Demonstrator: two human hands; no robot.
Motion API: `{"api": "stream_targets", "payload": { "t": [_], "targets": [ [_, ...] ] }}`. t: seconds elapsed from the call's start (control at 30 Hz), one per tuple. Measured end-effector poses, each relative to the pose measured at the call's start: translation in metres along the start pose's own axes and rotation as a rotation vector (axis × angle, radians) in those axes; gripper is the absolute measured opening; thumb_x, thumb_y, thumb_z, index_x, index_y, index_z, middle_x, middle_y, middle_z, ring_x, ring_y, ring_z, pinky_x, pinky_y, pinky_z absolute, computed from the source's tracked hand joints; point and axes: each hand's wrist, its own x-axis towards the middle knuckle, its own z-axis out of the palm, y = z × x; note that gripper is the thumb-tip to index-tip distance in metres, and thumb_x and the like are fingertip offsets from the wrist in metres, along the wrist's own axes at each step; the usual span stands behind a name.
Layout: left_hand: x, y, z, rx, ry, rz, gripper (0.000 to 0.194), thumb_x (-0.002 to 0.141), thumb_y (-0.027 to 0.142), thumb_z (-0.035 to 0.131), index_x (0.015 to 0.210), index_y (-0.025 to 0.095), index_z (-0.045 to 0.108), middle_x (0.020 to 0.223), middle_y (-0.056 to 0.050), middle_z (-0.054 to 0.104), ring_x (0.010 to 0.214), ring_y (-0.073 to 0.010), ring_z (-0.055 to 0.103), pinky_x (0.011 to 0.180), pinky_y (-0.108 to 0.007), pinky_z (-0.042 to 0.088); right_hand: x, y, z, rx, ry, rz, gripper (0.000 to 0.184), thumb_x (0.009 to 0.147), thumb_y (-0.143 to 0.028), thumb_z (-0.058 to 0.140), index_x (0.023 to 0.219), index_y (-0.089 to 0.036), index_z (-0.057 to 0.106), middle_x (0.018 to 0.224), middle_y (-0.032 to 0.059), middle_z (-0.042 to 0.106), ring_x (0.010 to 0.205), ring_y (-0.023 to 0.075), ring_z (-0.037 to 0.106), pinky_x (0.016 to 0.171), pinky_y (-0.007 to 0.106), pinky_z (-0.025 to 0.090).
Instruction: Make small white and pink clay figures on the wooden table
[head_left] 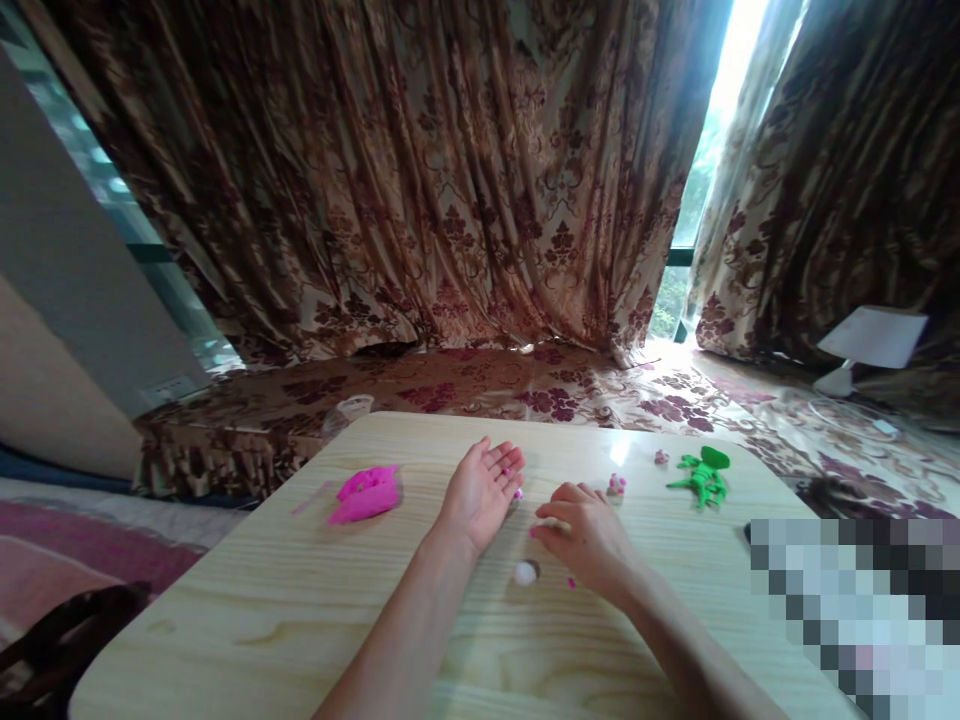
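My left hand (484, 492) is palm up above the table, fingers stretched out, with a tiny pink bit (506, 472) on them. A small white-and-pink piece (518, 494) shows just beside its fingertips. To its right, my right hand (581, 530) is palm down with curved fingers; thumb and forefinger are apart, and a pink speck (533, 533) shows at the thumb tip. Below the hands lie a white ball (526, 573) and a small pink scrap (571, 582). A white ball with pink spots (616, 485) sits beyond my right hand.
A pink lump in soft wrapping (367, 494) lies on the wooden table (247, 610) at left. Another spotted ball (661, 457) and a green figure with several limbs (703, 478) are at far right. A clear container (349, 412) stands behind the table's back-left edge.
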Motion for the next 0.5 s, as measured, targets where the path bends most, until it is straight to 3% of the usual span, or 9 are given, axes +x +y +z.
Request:
{"api": "stream_targets", "payload": {
  "t": [0.3, 0.5],
  "targets": [
    [-0.004, -0.018, 0.008, 0.146, -0.051, 0.003, 0.032, 0.081, 0.039, 0.050, 0.097, 0.012, 0.058, 0.101, -0.012, 0.061, 0.097, -0.0180, 0.057, 0.090, -0.030, 0.038, 0.000, -0.009, 0.000, 0.042, -0.073, -0.063, 0.011, 0.081, -0.022, 0.057, 0.080, -0.026, 0.068, 0.080, 0.0014, 0.062, 0.081, 0.0161, 0.054, 0.073, 0.029, 0.036],
    [-0.007, -0.023, 0.012, 0.251, -0.115, -0.051, 0.039, 0.081, 0.044, 0.047, 0.100, 0.012, 0.059, 0.114, -0.014, 0.059, 0.108, -0.0198, 0.051, 0.090, -0.029, 0.034, 0.001, 0.003, -0.008, 0.387, 0.061, 0.114, 0.012, 0.078, -0.020, 0.055, 0.070, -0.019, 0.064, 0.071, 0.0014, 0.063, 0.072, 0.0156, 0.055, 0.069, 0.030, 0.041]
  ]
}}
